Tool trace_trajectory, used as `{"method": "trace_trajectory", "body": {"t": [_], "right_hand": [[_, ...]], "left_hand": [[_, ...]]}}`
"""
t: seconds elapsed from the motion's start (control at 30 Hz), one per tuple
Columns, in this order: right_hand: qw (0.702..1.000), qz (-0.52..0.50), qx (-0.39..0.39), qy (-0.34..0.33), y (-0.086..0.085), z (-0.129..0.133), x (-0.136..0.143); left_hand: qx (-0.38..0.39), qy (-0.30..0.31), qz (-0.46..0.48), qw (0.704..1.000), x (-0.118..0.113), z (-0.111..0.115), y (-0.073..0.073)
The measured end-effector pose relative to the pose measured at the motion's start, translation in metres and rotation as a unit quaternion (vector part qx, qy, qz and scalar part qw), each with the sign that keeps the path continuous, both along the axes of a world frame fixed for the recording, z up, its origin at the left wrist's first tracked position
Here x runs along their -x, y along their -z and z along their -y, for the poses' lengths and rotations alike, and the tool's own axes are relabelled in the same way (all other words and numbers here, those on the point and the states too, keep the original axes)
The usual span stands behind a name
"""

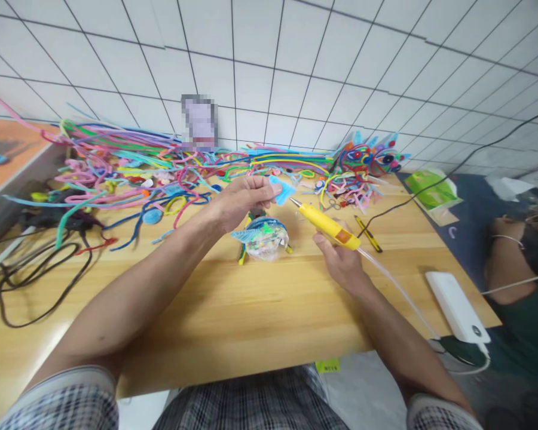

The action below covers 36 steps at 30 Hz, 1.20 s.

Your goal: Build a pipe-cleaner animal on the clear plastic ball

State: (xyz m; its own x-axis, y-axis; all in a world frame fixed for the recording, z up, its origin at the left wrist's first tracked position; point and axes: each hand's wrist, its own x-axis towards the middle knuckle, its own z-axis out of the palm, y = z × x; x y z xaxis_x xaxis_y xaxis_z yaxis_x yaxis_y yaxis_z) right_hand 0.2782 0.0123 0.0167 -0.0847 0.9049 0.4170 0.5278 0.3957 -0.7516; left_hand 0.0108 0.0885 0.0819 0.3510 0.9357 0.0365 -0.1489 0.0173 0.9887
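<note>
Pinched in the fingers of my left hand [253,196] is a small light-blue fuzzy piece [283,190]. My right hand [341,260] grips a yellow hot glue gun [327,224], whose metal nozzle points up and left, right by the lower edge of the blue piece; I cannot tell whether they touch. A clear glue stick [399,289] trails from its back end. Below my left hand, on the table, rests a small craft figure [265,239] with a whitish, lumpy body, blue and green pipe-cleaner parts and yellow-tipped legs.
Colourful pipe cleaners [130,149] are heaped along the tiled wall. A yellow utility knife [368,234] lies to the right, with a white power bank [457,307] farther out. Black cables [40,286] coil at left. Another person's arm [511,263] shows at the right edge.
</note>
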Motion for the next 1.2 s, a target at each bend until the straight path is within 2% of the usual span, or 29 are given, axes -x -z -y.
{"method": "trace_trajectory", "body": {"t": [0.27, 0.73, 0.87, 1.2], "right_hand": [[0.999, -0.027, -0.025, 0.020, 0.0023, -0.0012, -0.0010], [0.999, -0.034, -0.018, 0.038, 0.0017, -0.0007, 0.0002], [0.998, -0.034, -0.036, 0.036, 0.0009, -0.0014, 0.0010], [0.998, -0.025, -0.025, 0.053, 0.0060, -0.0013, -0.0024]], "left_hand": [[0.002, 0.006, 0.010, 1.000, -0.0001, 0.0004, 0.0008], [-0.007, 0.006, 0.000, 1.000, 0.0005, 0.0002, -0.0002], [-0.007, 0.004, -0.007, 1.000, 0.0010, 0.0000, 0.0004], [-0.014, 0.011, -0.019, 1.000, 0.0035, -0.0026, 0.0029]]}}
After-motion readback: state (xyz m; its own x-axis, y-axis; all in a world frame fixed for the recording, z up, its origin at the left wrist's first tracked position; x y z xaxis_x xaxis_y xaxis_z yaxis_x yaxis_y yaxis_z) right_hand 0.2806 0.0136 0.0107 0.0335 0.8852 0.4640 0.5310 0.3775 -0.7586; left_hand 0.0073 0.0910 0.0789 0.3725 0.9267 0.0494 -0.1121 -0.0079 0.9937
